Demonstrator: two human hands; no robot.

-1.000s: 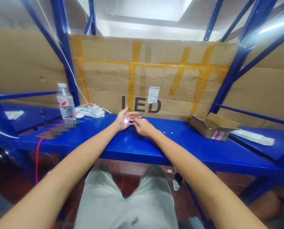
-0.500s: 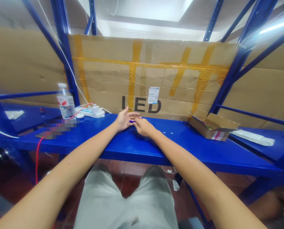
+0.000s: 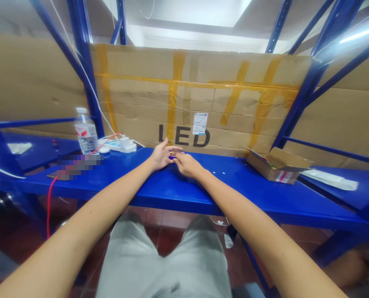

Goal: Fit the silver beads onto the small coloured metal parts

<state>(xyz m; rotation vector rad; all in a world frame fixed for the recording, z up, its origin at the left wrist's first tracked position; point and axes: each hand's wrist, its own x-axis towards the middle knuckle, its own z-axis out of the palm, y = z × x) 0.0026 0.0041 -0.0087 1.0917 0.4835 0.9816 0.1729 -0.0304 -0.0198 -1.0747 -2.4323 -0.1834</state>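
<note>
Above the blue tabletop (image 3: 234, 188), my two hands meet near the middle. My right hand (image 3: 188, 164) is closed, with thumb and fingers pinched on a small purple object (image 3: 171, 157); most of it is hidden, so I cannot make out its kind. Beside it, my left hand (image 3: 160, 156) has its palm turned inward, thumb raised and fingers stretched out toward the right hand. A small gold-coloured bit, perhaps a ring, shows at the left fingers. The purple object's end lies close against the left palm or fingers; I cannot tell whether they touch.
A water bottle (image 3: 87, 134) and a white power strip (image 3: 119, 144) stand at the left, with a red cable (image 3: 49, 203) hanging over the edge. An open cardboard box (image 3: 279, 165) sits at the right. Behind rises a large taped cardboard sheet (image 3: 135, 103) between blue posts.
</note>
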